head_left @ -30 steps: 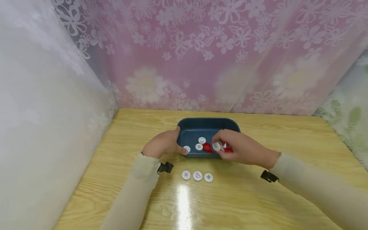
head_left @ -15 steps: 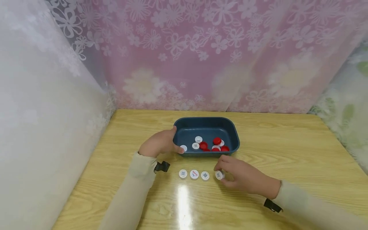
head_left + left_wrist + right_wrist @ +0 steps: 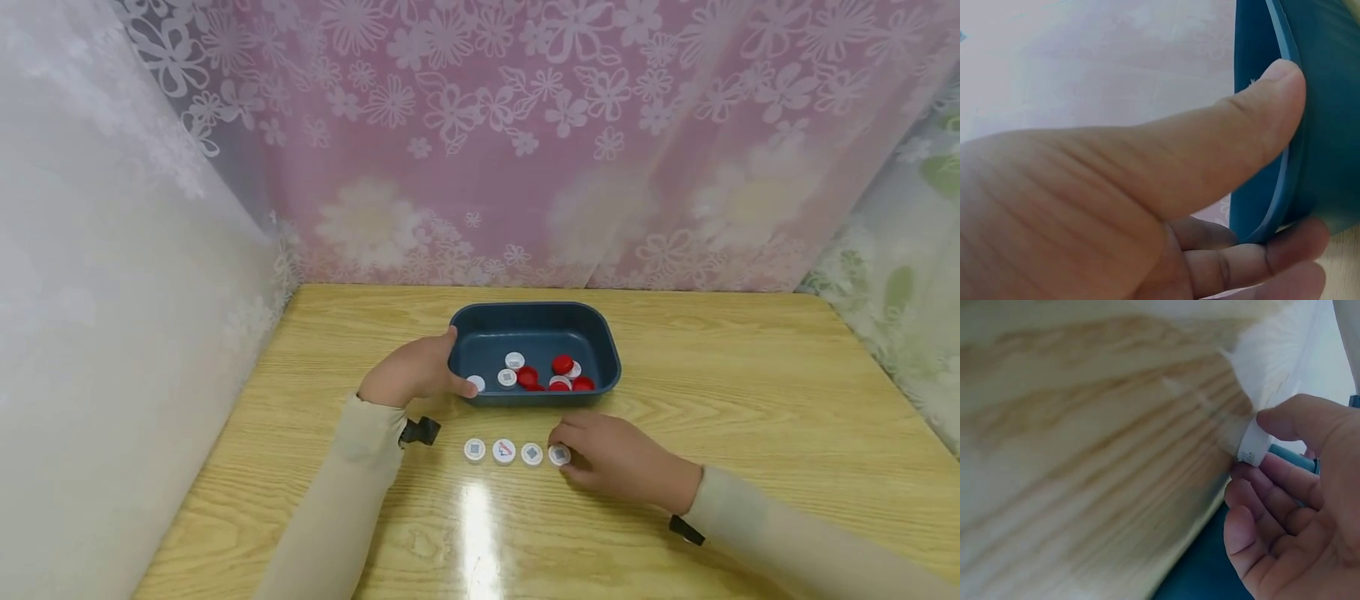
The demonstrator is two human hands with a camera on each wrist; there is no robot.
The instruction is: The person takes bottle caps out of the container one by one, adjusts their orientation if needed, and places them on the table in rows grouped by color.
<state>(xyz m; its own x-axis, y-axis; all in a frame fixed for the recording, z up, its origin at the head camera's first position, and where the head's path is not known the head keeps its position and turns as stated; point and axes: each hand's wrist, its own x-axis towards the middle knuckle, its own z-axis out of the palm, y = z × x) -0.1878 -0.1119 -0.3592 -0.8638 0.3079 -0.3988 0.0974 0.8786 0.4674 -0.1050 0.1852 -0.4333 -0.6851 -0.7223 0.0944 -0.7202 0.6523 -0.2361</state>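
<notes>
My left hand (image 3: 411, 371) grips the left end of a dark blue plastic bin (image 3: 536, 398), its thumb and fingers around the rim in the left wrist view. Inside lie several red caps (image 3: 562, 364) and white caps (image 3: 507, 378), mostly toward the front side. In front of the bin, my right hand (image 3: 626, 462) pinches a white bottle cap (image 3: 559, 455) between thumb and fingers, low at the tabletop. In the right wrist view this white cap (image 3: 1254, 440) shows its side, with small print. It is the rightmost in a row with three other white caps (image 3: 503, 452).
The wood-grain table (image 3: 360, 317) ends at the back against a pink flowered curtain (image 3: 465, 183). Pale cloth (image 3: 135, 292) hangs along the left side, and a leaf-patterned curtain (image 3: 900, 275) along the right. Light glares off the table in front of the row.
My right hand has come out of the bin with a white cap and brought it to the right end of the row. The left hand stays on the bin.
</notes>
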